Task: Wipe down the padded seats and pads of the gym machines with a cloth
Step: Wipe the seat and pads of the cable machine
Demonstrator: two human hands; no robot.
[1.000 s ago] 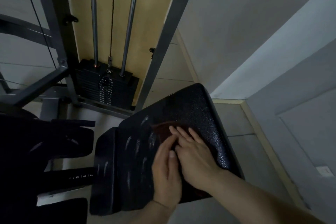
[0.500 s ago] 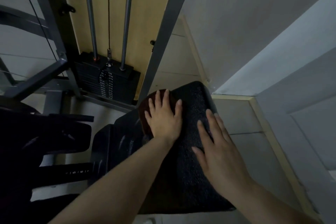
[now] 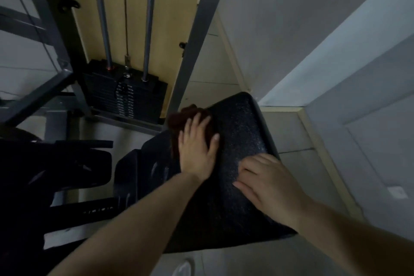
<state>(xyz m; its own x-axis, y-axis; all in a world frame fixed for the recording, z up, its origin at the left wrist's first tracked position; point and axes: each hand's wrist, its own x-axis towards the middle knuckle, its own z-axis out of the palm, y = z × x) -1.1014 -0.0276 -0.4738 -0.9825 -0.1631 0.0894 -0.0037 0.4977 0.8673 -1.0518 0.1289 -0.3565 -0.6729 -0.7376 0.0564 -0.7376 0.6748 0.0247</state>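
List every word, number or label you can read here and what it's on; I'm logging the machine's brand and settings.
Nothing can be read for certain.
Weight stack: a column of pale marks down the plates, too small and blurred to read.
Dark adjustment bar left of the black pad: a row of small pale marks, too blurred to read.
No brand shows on the pad or the dark cloth.

Both forearms were bare from the bottom edge of the frame up to the wrists, with no sleeve showing on either. The left hand (image 3: 197,150) wore no glove, ring, or band that could be made out, and the nail on its thumb was short and unpainted. The right hand (image 3: 268,188) was likewise ungloved, its wrist free of any watch or strap. The dim light left finer details on the fingers (image 3: 251,163) too blurred to tell.
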